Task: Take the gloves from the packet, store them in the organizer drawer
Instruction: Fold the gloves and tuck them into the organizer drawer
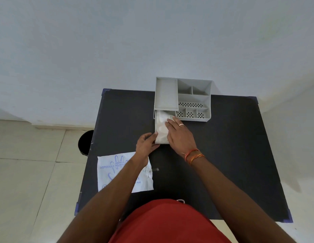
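Observation:
A grey desk organizer point(193, 99) stands at the far edge of the black table. Its drawer point(157, 127) is pulled out toward me from the left side. Clear plastic gloves point(161, 123) lie bunched inside the drawer. My right hand point(179, 135) lies flat on the gloves, fingers spread, palm down. My left hand point(146, 142) grips the drawer's front left corner, thumb on its rim. The white glove packet point(117, 174) with blue print lies flat on the table at the near left, partly under my left forearm.
The black table point(231, 155) stands against a pale wall, with blue corner caps. A dark round bin point(86, 142) sits on the tiled floor left of the table. The organizer's right side has several open compartments, some with perforated bottoms.

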